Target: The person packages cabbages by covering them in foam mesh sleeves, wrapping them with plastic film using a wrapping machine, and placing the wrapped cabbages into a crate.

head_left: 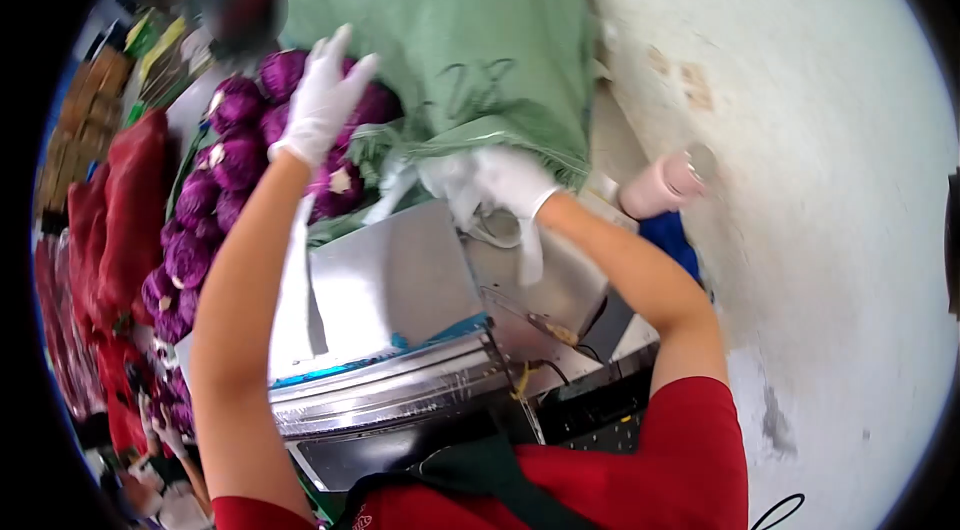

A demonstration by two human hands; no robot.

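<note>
I see one pale work table (640,336), mostly hidden under its load. Along its left edge there is a pile of purple cabbages (238,158). The big green sack (470,20) occupies the far part, and its open end is toward the middle. At the near edge I find the metal wrapping machine (385,265), with a flat plate on top. The pink bottle (662,186) is near the right edge, but its base I cannot see well.

head-worn view | faces forward and down | arm's-reach close
</note>
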